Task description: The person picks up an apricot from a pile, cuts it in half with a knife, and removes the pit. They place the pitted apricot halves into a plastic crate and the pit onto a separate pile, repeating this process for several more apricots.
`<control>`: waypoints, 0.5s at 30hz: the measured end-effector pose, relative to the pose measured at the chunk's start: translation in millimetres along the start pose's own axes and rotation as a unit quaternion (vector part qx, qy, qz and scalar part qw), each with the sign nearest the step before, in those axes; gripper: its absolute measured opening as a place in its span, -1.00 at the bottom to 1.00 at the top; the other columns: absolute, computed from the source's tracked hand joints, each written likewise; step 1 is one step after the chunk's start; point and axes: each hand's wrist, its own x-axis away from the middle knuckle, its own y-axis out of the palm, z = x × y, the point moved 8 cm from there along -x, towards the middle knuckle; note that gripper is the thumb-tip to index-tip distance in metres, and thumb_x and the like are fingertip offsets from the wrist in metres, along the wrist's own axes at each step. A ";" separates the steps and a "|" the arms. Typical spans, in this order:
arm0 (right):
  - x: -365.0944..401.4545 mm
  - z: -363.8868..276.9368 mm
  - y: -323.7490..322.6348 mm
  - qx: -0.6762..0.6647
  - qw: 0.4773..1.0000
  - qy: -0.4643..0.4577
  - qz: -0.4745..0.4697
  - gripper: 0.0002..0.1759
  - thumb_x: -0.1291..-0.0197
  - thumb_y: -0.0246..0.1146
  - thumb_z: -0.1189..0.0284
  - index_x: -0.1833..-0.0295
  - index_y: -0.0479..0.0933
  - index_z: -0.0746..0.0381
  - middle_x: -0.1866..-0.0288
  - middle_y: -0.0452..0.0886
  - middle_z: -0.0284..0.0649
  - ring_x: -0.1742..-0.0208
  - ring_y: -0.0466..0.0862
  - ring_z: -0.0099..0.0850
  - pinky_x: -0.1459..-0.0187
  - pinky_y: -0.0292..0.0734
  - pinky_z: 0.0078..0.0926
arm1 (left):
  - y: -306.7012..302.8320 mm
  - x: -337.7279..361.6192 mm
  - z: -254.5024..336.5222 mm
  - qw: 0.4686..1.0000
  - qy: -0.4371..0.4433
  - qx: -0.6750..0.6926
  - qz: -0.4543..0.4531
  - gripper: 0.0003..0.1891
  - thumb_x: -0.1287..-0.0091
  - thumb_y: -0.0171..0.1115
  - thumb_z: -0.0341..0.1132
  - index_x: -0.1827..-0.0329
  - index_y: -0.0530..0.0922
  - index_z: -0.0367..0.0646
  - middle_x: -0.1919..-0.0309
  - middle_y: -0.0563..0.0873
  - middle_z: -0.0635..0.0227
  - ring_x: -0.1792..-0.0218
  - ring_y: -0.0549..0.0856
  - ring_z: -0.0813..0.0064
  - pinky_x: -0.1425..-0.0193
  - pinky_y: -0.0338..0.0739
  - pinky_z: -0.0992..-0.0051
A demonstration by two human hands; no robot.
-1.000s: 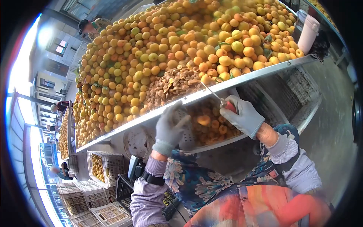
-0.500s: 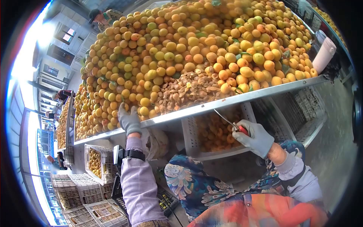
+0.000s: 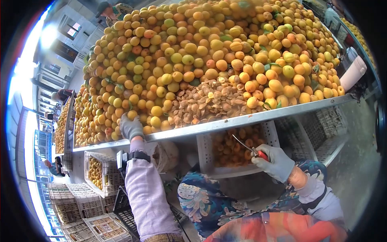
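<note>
My left hand (image 3: 132,128), in a grey glove, reaches over the metal rim of the table into a big heap of apricots (image 3: 177,58). Its fingers are bent round one apricot (image 3: 132,115) at the heap's near edge. In my gloved right hand (image 3: 278,163) is a small knife (image 3: 263,155) with a red handle, its thin curved blade pointing up and left. That blade is over a white crate (image 3: 204,155) holding split apricot halves (image 3: 234,147). A pile of brown apricot pits (image 3: 209,101) lies on the table between the whole fruit and the rim.
The table's metal rim (image 3: 242,120) runs across in front of me. Beneath it stand a whitish bucket (image 3: 167,155) and another crate (image 3: 330,129). A pink bottle (image 3: 354,74) is at the right corner. Stacked crates (image 3: 86,201) are at lower left; other people work farther back.
My left hand has moved slightly left and its spread fingers have closed round an apricot. My right hand, with the knife, has shifted a little down and right. The view has shifted slightly.
</note>
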 end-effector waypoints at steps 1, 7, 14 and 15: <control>0.9 0.7 0.2 -0.004 1.000 0.004 -0.002 -0.70 -0.24 0.26 0.23 0.20 0.48 0.28 0.51 0.42 -0.21 0.47 0.39 -0.47 0.36 0.38 -0.47 | -3.7 3.7 3.0 1.000 0.005 0.030 -0.008 -0.44 -0.11 0.43 -0.23 -0.20 0.50 -0.07 -0.15 0.56 0.09 -0.14 0.55 0.15 -0.19 0.47 0.30; -0.8 7.1 -6.4 -0.015 0.999 -0.012 0.031 -0.68 -0.26 0.26 0.21 0.13 0.49 0.27 0.51 0.44 -0.23 0.48 0.42 -0.51 0.37 0.39 -0.49 | -16.8 40.6 34.7 0.930 0.055 0.360 -0.045 -0.52 -0.20 0.36 -0.43 -0.20 0.45 -0.27 -0.06 0.58 0.23 0.03 0.61 0.44 -0.10 0.52 0.55; 4.0 0.7 1.0 -0.283 0.959 0.030 -0.015 -0.75 -0.34 0.23 0.18 0.09 0.47 0.12 0.40 0.42 -0.56 0.44 0.40 -0.79 0.47 0.27 -0.83 | -46.5 156.0 142.0 0.618 0.051 0.716 -0.319 -0.54 -0.34 0.18 -0.53 -0.30 0.33 -0.19 -0.07 0.52 0.29 0.01 0.59 0.48 -0.11 0.58 0.47; 5.5 -2.6 1.5 -0.320 0.946 0.031 -0.028 -0.73 -0.33 0.23 0.15 0.11 0.47 0.12 0.40 0.42 -0.54 0.46 0.39 -0.79 0.48 0.26 -0.82 | -46.7 181.2 156.4 0.571 0.011 0.732 -0.372 -0.50 -0.33 0.19 -0.52 -0.33 0.32 -0.12 -0.06 0.53 0.28 0.02 0.59 0.47 -0.11 0.60 0.45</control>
